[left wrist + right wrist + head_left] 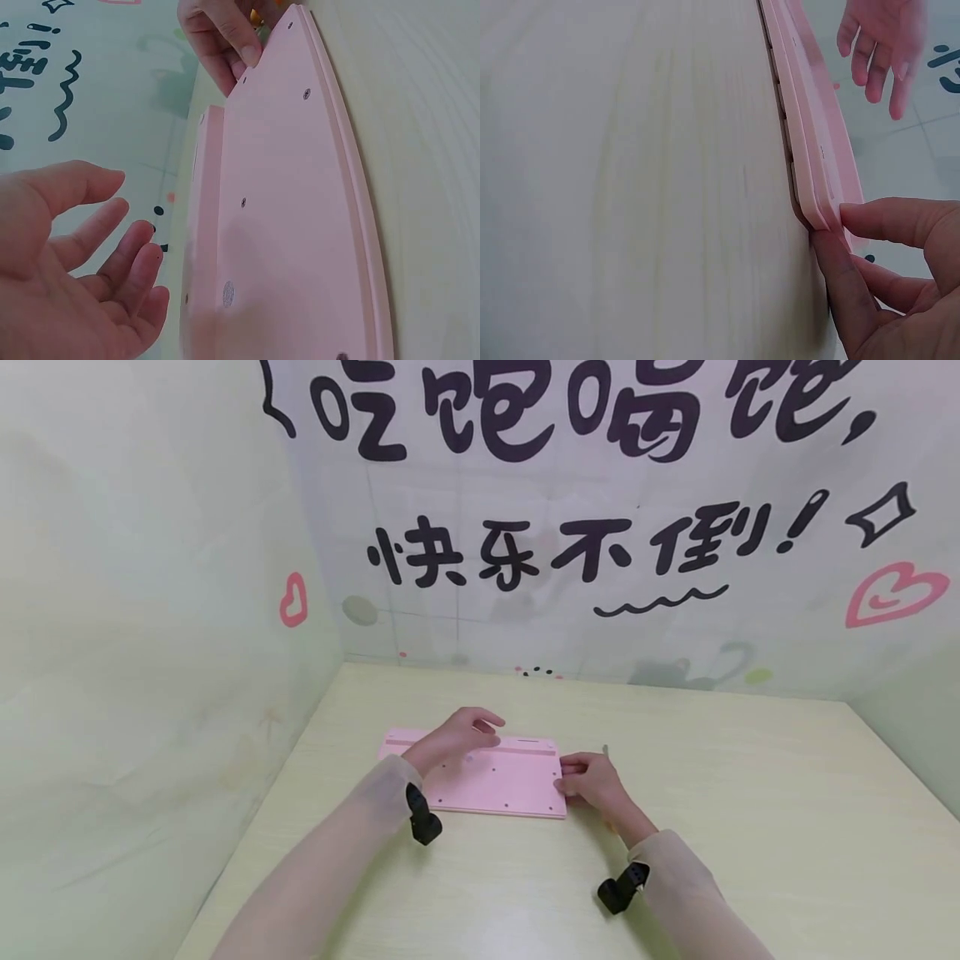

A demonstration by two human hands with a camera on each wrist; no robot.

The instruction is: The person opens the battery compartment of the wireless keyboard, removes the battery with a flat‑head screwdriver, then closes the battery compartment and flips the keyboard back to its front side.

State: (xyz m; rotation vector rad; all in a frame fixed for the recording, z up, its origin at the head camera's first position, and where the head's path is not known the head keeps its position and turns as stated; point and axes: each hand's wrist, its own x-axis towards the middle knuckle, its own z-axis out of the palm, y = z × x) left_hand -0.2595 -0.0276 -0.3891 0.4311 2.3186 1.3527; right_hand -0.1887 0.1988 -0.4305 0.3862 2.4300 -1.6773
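Note:
A pink keyboard (480, 789) lies face down on the table, its back dotted with several small screws (307, 94). Under its edge, keys (786, 127) show in the right wrist view. My right hand (597, 782) pinches the keyboard's right end, thumb on the back and fingers beneath. Above the keyboard's back hovers my left hand (456, 737), fingers loosely bent and apart from it. The left wrist view shows that left hand (82, 262) palm up with nothing in it.
Beyond the right hand, a thin object (606, 749) pokes up, mostly hidden; an orange bit (257, 16) shows near there too. The pale wooden table (750, 827) meets a printed back wall (480, 635) and a left side wall (150, 693).

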